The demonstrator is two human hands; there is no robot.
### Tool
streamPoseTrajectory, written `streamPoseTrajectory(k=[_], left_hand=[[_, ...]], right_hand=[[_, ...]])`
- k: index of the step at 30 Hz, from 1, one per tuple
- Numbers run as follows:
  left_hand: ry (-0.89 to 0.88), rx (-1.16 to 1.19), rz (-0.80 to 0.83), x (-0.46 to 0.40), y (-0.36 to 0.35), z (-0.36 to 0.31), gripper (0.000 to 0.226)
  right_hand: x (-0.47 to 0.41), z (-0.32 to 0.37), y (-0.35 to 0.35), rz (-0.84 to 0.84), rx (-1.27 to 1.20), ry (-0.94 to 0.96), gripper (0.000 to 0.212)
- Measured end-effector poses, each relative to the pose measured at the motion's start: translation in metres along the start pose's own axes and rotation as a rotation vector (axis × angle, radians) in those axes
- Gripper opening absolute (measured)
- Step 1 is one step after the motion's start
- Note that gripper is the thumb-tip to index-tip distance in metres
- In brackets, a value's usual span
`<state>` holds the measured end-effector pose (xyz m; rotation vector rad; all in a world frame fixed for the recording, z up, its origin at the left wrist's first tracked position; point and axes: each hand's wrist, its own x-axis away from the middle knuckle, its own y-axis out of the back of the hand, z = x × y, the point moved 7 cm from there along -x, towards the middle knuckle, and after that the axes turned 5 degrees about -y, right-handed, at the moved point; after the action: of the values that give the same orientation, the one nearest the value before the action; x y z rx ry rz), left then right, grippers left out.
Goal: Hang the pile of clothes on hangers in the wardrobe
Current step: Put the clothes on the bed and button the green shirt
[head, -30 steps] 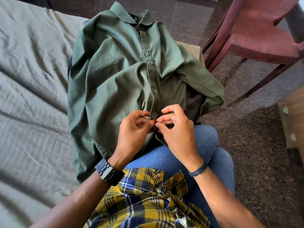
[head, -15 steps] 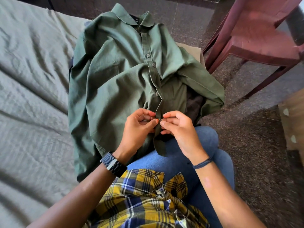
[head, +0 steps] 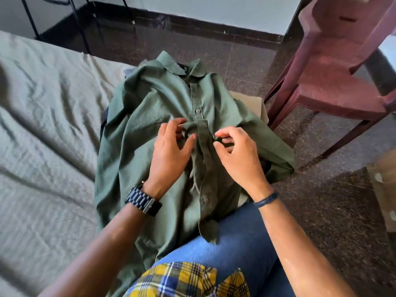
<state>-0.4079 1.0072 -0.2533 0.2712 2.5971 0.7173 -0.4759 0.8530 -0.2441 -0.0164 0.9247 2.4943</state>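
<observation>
A green button-up shirt (head: 150, 129) lies front-up across the bed edge and my lap, collar pointing away from me. Its two top buttons are fastened and a lower one near my lap looks fastened too. Both hands work at the placket in the middle of the chest. My left hand (head: 171, 153), with a dark watch on its wrist, has its curled fingers on a fold of cloth left of the placket. My right hand (head: 237, 157) pinches the placket's right edge between thumb and forefinger. No hanger or wardrobe is in view.
The bed with a grey-green sheet (head: 42, 125) fills the left side. A maroon plastic chair (head: 334, 82) stands close on the right on the dark speckled floor. A beige item (head: 255, 103) shows under the shirt. Black metal legs (head: 79, 24) stand at the back left.
Both hands have moved up the placket from the lower button near my lap to the middle of the chest. The view has tilted up, so more floor and wall show.
</observation>
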Motion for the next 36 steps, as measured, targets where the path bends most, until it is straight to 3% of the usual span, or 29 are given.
streamPoseTrajectory(k=[4,8,10,14,20,23,25,27,30,32,34,36], left_hand=[[0.019,-0.112,0.110,-0.045,-0.022,0.013,0.072],[0.041,-0.288,0.299,-0.047,-0.047,0.039,0.058],[0.060,-0.230,0.298,-0.041,-0.044,0.043,0.055],[0.109,-0.208,0.409,-0.028,-0.033,0.046,0.046],[0.090,-0.378,0.987,0.015,-0.032,0.049,0.022],[0.104,-0.424,1.152,0.021,-0.033,0.046,0.019],[0.100,-0.429,1.142,0.011,-0.033,0.040,0.026],[0.115,-0.367,1.037,-0.007,-0.033,0.036,0.037],[0.103,-0.291,0.618,-0.047,-0.030,0.036,0.038],[0.064,-0.485,0.364,-0.068,-0.026,0.044,0.047],[-0.008,-0.658,0.300,-0.083,-0.029,0.053,0.067],[-0.013,-0.712,0.377,-0.094,-0.038,0.069,0.074]], right_hand=[[-0.039,0.012,-0.017,0.036,0.109,0.057,0.043],[-0.051,-0.007,-0.047,0.283,0.293,-0.056,0.070],[-0.048,-0.016,-0.058,0.379,0.358,-0.071,0.063],[-0.042,-0.021,-0.055,0.373,0.351,-0.077,0.036],[-0.018,-0.022,-0.049,0.672,0.375,-0.189,0.024],[-0.020,-0.019,-0.050,0.778,0.394,-0.200,0.026],[-0.034,-0.015,-0.045,0.659,0.356,-0.165,0.024],[-0.056,-0.012,-0.038,0.423,0.287,-0.114,0.019],[-0.080,-0.015,-0.038,0.223,0.267,-0.116,0.026],[-0.089,-0.018,-0.045,0.180,0.370,-0.149,0.041],[-0.097,-0.019,-0.052,0.160,0.431,-0.162,0.055],[-0.103,-0.020,-0.058,0.193,0.461,-0.138,0.060]])
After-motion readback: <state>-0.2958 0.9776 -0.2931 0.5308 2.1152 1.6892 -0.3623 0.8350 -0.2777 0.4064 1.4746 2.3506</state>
